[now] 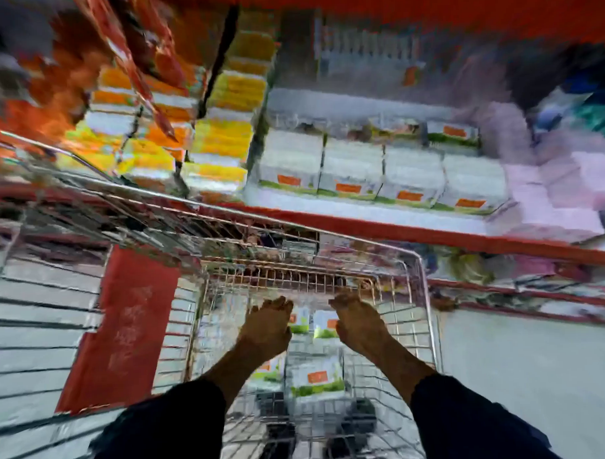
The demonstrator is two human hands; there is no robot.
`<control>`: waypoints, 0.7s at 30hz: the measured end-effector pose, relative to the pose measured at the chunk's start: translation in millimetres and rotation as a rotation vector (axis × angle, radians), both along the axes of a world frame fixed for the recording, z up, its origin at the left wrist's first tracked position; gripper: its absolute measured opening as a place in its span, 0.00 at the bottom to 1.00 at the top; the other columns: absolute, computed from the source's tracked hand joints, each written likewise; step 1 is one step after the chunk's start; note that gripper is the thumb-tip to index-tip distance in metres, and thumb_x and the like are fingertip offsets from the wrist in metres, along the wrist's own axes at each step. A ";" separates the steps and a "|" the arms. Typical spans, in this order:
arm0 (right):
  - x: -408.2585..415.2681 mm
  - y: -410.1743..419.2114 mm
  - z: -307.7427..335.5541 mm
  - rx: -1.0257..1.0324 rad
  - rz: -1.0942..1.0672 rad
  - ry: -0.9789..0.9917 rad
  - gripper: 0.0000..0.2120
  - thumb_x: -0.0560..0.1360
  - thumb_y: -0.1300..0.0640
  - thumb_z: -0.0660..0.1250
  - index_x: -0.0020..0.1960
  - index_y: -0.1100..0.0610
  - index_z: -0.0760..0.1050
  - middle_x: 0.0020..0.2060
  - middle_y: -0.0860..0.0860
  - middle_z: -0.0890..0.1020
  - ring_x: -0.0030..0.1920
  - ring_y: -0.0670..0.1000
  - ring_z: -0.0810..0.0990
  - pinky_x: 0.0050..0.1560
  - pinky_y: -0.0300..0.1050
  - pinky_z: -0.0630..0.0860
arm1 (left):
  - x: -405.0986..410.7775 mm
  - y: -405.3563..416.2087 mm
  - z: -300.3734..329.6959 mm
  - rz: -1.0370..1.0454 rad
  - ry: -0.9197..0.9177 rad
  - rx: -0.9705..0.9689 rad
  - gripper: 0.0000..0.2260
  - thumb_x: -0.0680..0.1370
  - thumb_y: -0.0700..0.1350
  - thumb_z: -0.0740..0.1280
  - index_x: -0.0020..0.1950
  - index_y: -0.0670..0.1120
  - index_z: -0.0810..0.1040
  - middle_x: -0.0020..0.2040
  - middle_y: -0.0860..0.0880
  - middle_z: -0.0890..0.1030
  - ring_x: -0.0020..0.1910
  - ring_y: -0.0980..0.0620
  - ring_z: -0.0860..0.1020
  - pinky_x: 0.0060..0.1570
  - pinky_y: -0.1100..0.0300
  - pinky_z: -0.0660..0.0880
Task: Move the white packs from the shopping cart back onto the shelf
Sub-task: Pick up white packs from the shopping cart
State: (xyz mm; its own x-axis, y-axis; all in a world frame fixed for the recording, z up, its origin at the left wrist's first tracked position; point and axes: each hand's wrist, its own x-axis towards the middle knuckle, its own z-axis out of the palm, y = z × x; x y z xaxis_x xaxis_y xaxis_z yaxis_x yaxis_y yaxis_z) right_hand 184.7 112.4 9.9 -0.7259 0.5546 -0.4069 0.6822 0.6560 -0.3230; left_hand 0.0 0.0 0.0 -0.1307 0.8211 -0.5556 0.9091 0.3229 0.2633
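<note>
Head view, heavily blurred. Reaching down into the silver wire shopping cart [423, 293], left hand [268, 328] and right hand [357, 325] flanking two upright white packs with green bases and orange labels [313, 323]. Both hands spread fairly wide, fingers extended; touching the packs or merely beside them, cannot tell. More white packs lying lower in the basket [316, 376]. Matching row of white packs already standing on the red-edged shelf [380, 226], well above the cart.

Risks, judging from here: pinching two packs together loosely and dropping one on the lift; snagging a pack or knuckle on the wire rim; knocking the standing row while inserting more.

Writing: pale characters showing on the red panel [126, 324] at left, unreadable; orange labels too smeared for reading. No brand legible.
</note>
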 end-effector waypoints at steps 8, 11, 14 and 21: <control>-14.7 22.1 -52.5 0.040 0.160 -0.220 0.21 0.77 0.62 0.63 0.69 0.61 0.67 0.65 0.60 0.74 0.65 0.62 0.71 0.64 0.54 0.71 | -1.2 37.5 -55.4 -0.075 -0.001 -0.062 0.29 0.78 0.32 0.59 0.77 0.40 0.53 0.78 0.38 0.59 0.76 0.40 0.59 0.74 0.45 0.59; -10.2 27.3 -59.2 0.021 0.155 -0.229 0.19 0.76 0.63 0.65 0.66 0.59 0.70 0.62 0.58 0.74 0.62 0.61 0.72 0.59 0.52 0.73 | -3.8 40.9 -59.4 -0.033 -0.057 0.004 0.27 0.75 0.28 0.59 0.74 0.38 0.62 0.71 0.36 0.70 0.70 0.38 0.68 0.69 0.47 0.65; -9.9 32.7 -58.3 -0.014 0.120 -0.211 0.19 0.74 0.62 0.69 0.64 0.58 0.72 0.60 0.58 0.75 0.62 0.60 0.73 0.59 0.52 0.74 | -6.1 39.2 -58.1 0.022 -0.123 0.054 0.22 0.73 0.26 0.59 0.66 0.36 0.72 0.64 0.34 0.75 0.64 0.37 0.74 0.64 0.48 0.71; -5.7 27.4 -31.2 -0.105 -0.024 -0.057 0.15 0.71 0.61 0.72 0.57 0.58 0.77 0.57 0.56 0.79 0.61 0.58 0.74 0.58 0.48 0.71 | -19.0 26.7 -30.1 0.044 -0.181 0.120 0.21 0.70 0.26 0.62 0.57 0.42 0.81 0.56 0.40 0.81 0.57 0.40 0.78 0.54 0.53 0.74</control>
State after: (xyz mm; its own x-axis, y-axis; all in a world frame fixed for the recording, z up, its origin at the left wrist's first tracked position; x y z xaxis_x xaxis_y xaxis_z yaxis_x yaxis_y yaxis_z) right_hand 179.0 139.8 -21.3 -0.6869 0.5238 -0.5038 0.7165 0.6040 -0.3489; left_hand -19.0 26.7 -30.1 -0.0746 0.8785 -0.4719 0.8295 0.3173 0.4596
